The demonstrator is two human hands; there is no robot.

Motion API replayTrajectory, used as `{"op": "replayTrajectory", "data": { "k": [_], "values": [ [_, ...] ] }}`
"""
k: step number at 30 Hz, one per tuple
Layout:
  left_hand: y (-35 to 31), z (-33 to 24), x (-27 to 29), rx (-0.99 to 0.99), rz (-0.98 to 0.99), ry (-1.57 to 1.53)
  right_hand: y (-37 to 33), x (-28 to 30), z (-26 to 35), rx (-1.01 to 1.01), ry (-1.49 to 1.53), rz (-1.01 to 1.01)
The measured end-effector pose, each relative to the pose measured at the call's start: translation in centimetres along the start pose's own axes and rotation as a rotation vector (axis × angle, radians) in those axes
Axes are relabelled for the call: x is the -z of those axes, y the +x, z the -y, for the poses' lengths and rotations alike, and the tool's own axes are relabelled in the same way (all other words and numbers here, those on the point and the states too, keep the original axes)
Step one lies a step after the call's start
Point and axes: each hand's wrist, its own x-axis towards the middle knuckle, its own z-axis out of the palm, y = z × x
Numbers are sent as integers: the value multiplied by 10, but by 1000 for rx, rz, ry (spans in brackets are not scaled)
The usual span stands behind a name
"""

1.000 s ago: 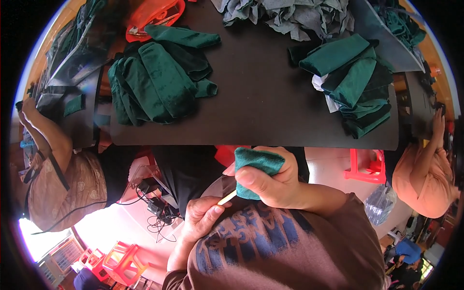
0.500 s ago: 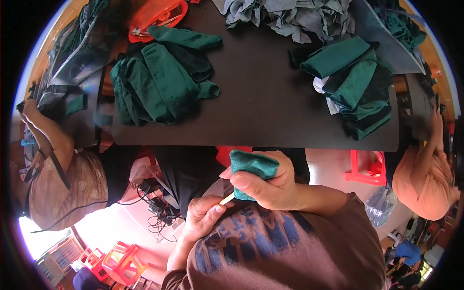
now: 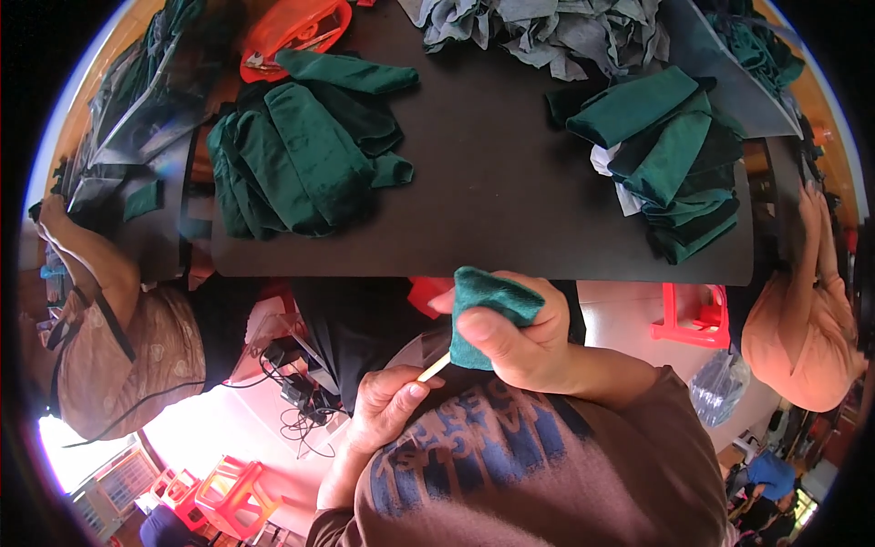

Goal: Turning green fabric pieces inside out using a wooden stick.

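A small piece of green velvet fabric (image 3: 490, 310) is gripped in my right hand (image 3: 519, 342), thumb on the near side and fingers behind it. My left hand (image 3: 392, 401) pinches a thin pale stick (image 3: 436, 366). The stick's far end meets the lower left edge of the green fabric; whether it goes inside is hidden. Both hands are over my lap, just short of the table's near edge. On the dark table (image 3: 474, 201) lie a heap of green velvet pieces (image 3: 301, 164) at the left and a stack of green velvet strips (image 3: 674, 137) at the right.
Crumpled grey fabric (image 3: 556, 36) covers the table's far side, beside an orange-red basket (image 3: 305, 32). Clear plastic panels flank the table. People work at left (image 3: 137, 356) and right (image 3: 793, 337). Red stools (image 3: 232, 497) and tangled black cables (image 3: 296, 392) are on the floor.
My right hand has shifted slightly right and away from me with the green fabric. More of the pale stick now shows between the hands. My left hand has barely moved.
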Motion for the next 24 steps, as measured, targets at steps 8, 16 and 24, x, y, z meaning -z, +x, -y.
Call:
{"op": "replayTrajectory", "data": {
  "k": [8,16,24],
  "values": [
    [-3,0,-6,73,-30,-173,-3,-2,-15,160,-81,91],
    [-4,-3,-11,129,-50,-329,0,-2,-14,189,-73,148],
    [-6,-7,-9,157,-48,-378,1,3,-15,290,-348,254]
  ]
}}
